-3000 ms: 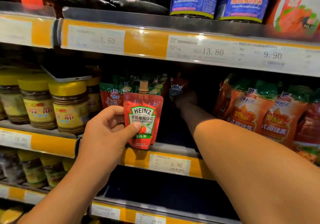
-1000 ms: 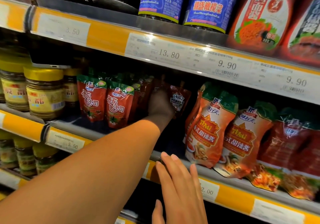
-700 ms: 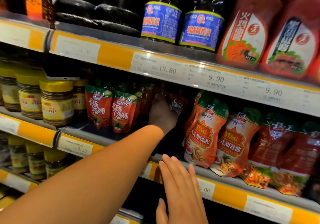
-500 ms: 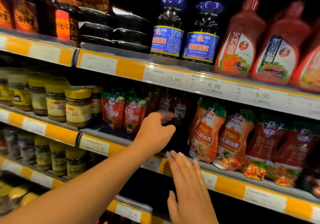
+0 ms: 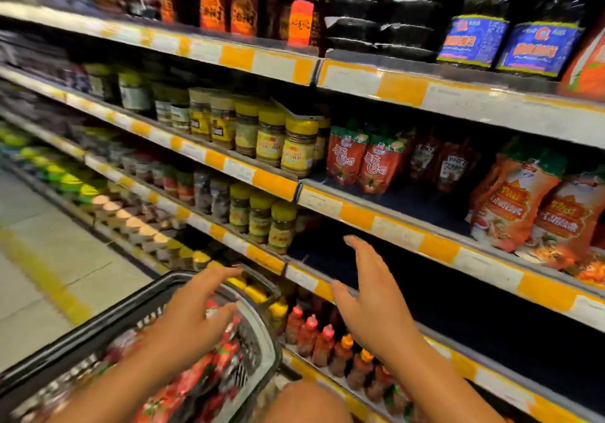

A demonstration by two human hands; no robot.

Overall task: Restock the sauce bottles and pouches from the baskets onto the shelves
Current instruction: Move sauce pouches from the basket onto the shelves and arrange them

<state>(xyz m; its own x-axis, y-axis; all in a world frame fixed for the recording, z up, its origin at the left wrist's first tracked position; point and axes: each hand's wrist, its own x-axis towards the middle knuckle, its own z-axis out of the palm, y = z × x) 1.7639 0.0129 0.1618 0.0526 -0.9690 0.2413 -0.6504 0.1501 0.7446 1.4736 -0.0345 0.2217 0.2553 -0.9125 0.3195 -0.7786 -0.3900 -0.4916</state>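
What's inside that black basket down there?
The basket holds red sauce pouches, blurred. The left hand and forearm cover part of them, so the count and anything underneath stay hidden.

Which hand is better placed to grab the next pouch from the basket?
Left. The left hand hangs open right over the basket of red pouches; the right hand is beside it, nearer the shelf.

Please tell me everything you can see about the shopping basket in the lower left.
The basket is dark plastic with slotted walls and a paler grey rim at its right end. A dark handle arches over its near side. It sits low in front of the shelves, tilted in the view and blurred. Red pouches with tomato pictures fill it. The left hand hovers over it with spread fingers; contact cannot be told. What supports it is hidden.
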